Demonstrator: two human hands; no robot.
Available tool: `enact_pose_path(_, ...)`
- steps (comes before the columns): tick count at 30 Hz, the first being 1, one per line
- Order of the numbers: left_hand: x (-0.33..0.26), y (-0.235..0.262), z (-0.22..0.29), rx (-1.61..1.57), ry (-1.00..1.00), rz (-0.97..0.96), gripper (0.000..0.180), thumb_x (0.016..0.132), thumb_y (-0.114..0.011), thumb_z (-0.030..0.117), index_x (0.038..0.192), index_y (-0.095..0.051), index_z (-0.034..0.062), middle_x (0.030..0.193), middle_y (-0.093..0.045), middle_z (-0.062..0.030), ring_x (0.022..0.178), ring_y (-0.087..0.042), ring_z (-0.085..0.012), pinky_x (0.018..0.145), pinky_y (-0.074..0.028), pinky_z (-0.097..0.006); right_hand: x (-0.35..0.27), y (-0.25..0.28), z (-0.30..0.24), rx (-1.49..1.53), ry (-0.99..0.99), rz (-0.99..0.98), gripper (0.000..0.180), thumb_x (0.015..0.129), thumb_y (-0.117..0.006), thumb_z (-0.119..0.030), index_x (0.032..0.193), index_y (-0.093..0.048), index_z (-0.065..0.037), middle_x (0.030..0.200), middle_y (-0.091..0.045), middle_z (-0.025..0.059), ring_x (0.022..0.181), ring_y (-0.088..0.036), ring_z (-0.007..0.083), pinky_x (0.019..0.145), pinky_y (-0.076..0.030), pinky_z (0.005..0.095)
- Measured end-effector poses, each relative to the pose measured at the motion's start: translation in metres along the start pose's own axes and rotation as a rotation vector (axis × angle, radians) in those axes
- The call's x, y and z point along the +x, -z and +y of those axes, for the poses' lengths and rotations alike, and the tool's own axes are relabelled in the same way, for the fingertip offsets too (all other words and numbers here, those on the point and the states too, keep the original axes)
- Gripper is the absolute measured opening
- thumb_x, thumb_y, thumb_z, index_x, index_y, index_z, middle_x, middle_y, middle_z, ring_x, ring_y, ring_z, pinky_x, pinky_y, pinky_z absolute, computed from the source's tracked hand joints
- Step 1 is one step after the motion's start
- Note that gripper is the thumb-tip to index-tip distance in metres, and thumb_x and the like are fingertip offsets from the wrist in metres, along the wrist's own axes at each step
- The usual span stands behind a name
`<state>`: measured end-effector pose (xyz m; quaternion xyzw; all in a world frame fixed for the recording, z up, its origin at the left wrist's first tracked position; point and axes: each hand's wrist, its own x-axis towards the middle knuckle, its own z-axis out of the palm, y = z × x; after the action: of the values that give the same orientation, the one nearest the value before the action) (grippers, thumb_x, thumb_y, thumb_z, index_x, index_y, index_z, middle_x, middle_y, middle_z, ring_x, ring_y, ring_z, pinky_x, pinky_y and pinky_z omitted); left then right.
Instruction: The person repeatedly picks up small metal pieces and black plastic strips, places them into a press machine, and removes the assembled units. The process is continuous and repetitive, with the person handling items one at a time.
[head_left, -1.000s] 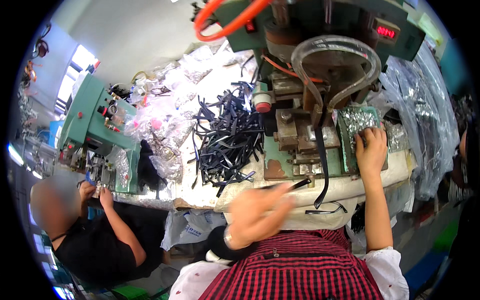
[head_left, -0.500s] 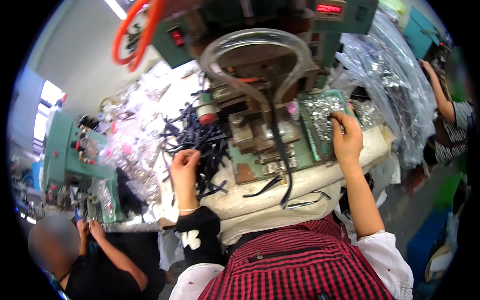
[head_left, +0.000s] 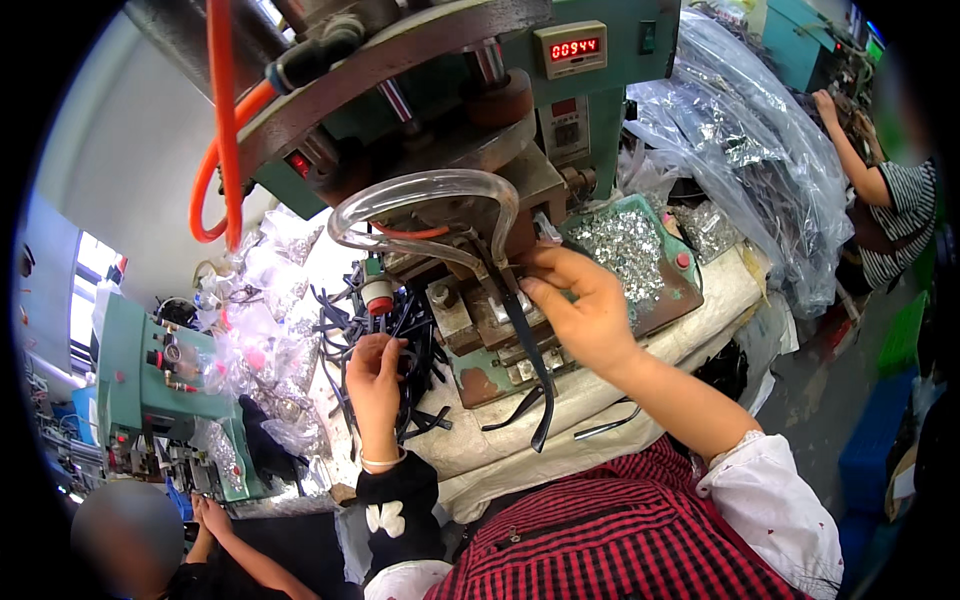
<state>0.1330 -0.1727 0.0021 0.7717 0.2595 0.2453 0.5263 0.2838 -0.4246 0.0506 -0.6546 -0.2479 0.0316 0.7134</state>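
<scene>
At the metal fixture (head_left: 455,322) of the green press (head_left: 628,95), the right hand (head_left: 582,300) is reaching in from the right, its thumb and index finger nearly meeting beside the upper part of a long black strip (head_left: 527,352) shaped like an eyeglass arm; whether the fingertips are gripping anything small, one cannot tell. That strip is sitting with its upper end in the fixture, and its curved lower end is hanging out over the front edge of the press base. The left hand (head_left: 375,385) is hovering at or touching the near edge of a heap of similar black strips (head_left: 405,325), its fingers curling inward toward the thumb; whether it is holding one is not clear. A red push button (head_left: 378,303) is standing just beyond it. A clear tube (head_left: 430,188) is looping above the fixture, and an orange hose (head_left: 222,130) is hanging at the upper left. Right of the fixture, a green tray (head_left: 680,297) is holding many small silvery pieces (head_left: 618,250). In front of the press, another black strip (head_left: 514,411) and a glossy dark piece (head_left: 605,426) are lying on the cloth-covered surface (head_left: 700,342). Clear plastic bags (head_left: 268,335) are crowding the left side, while one co-worker (head_left: 130,540) is sitting at a smaller green machine (head_left: 140,370) and another (head_left: 895,210) is working at the far right.
</scene>
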Motion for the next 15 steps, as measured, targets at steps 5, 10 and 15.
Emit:
enact_pose_path(5,-0.036,-0.014,0.105,-0.310,-0.464,0.073,0.010,0.098,-0.063,0.003,0.106,-0.063,-0.0032,0.105,-0.072,-0.0168,0.084,-0.070,-0.0175,0.072,-0.056,-0.026,-0.008,-0.009,-0.006,0.280,-0.106,0.033,0.036,0.094,-0.064,0.001,0.129,-0.058,0.005,0.106,-0.072,0.0099,0.097,-0.067,0.0111,0.088,-0.051,0.0249)
enact_pose_path(10,-0.011,-0.037,0.148,-0.269,-0.598,0.168,0.008,0.099,-0.061,0.001,0.096,-0.063,-0.0057,0.093,-0.071,-0.0169,0.073,-0.067,-0.0187,0.065,-0.059,-0.028,-0.005,-0.021,-0.022,0.387,-0.133,0.025,0.042,0.096,-0.062,0.002,0.136,-0.052,0.004,0.113,-0.072,0.0105,0.099,-0.066,0.0112,0.091,-0.050,0.0233)
enact_pose_path(15,-0.036,-0.054,0.131,-0.243,-0.854,0.059,0.002,0.093,-0.064,-0.003,0.094,-0.064,-0.0042,0.087,-0.071,-0.0178,0.073,-0.069,-0.0216,0.064,-0.060,-0.032,-0.017,-0.005,-0.042,0.050,-0.067,-0.112,0.047,0.088,-0.061,-0.002,0.134,-0.056,0.001,0.125,-0.065,0.0236,0.110,-0.067,0.0306,0.096,-0.051,0.0360)
